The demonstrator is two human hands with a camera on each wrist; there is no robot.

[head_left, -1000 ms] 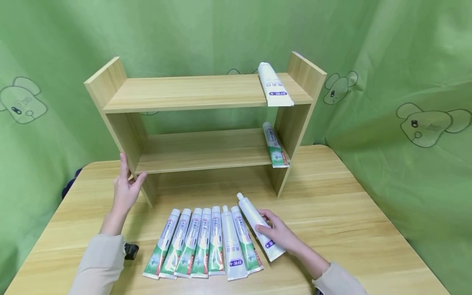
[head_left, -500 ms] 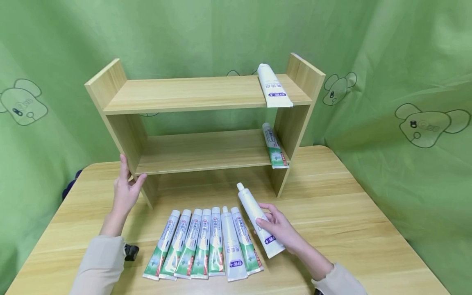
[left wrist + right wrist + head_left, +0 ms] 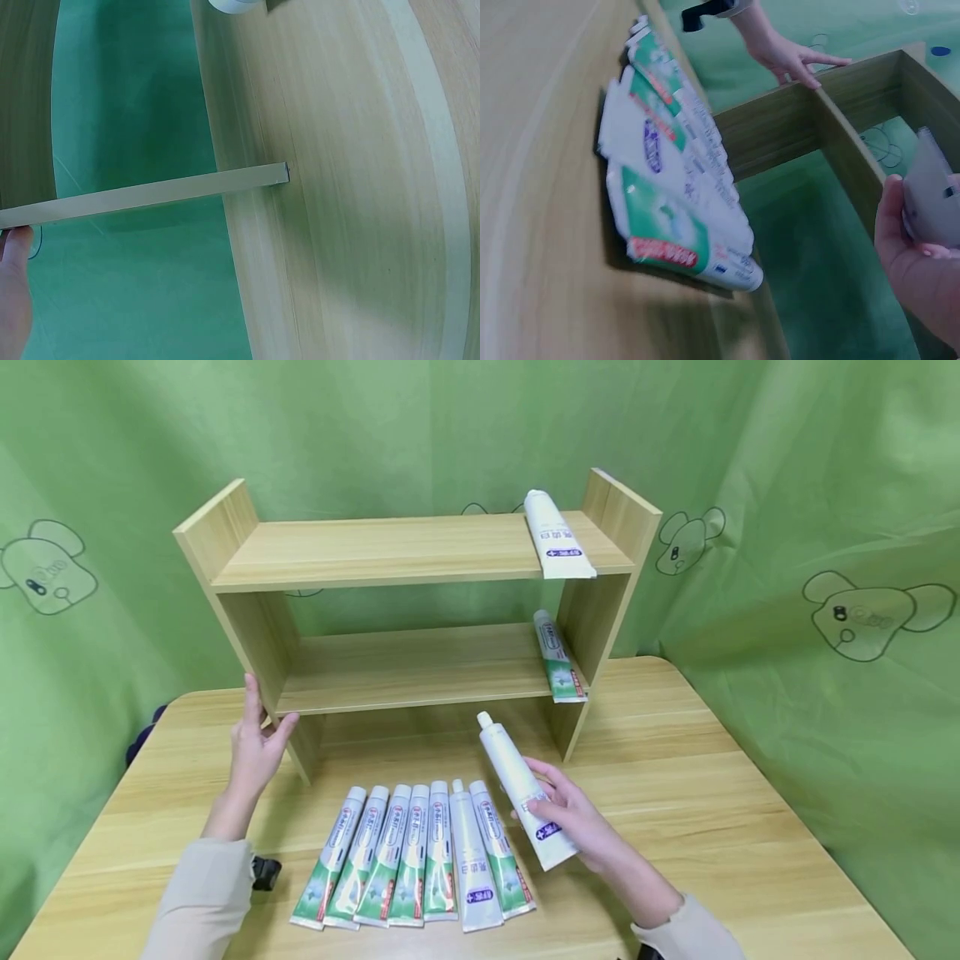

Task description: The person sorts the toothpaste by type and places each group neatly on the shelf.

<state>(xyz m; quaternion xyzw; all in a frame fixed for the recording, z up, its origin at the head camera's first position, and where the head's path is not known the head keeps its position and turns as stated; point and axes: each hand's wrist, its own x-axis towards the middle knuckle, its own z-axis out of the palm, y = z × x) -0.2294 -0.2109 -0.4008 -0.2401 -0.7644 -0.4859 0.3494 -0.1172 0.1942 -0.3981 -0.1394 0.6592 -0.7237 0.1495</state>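
My right hand holds a white toothpaste tube with a purple label, cap pointing up toward the shelf. In the right wrist view its flat end shows between thumb and fingers. My left hand holds the left side panel of a wooden shelf, index finger along the outside and thumb at the middle board's front corner. On the table lies a row of several green-and-white toothpaste tubes, with one white tube among them.
Another white tube lies at the right of the top board, its flat end at the front edge. Below it, a green-and-white tube lies at the right of the middle board. A green curtain hangs behind.
My right hand has lifted the white tube up and slightly toward the shelf, away from beside the row. The left hand has stayed in place on the shelf.
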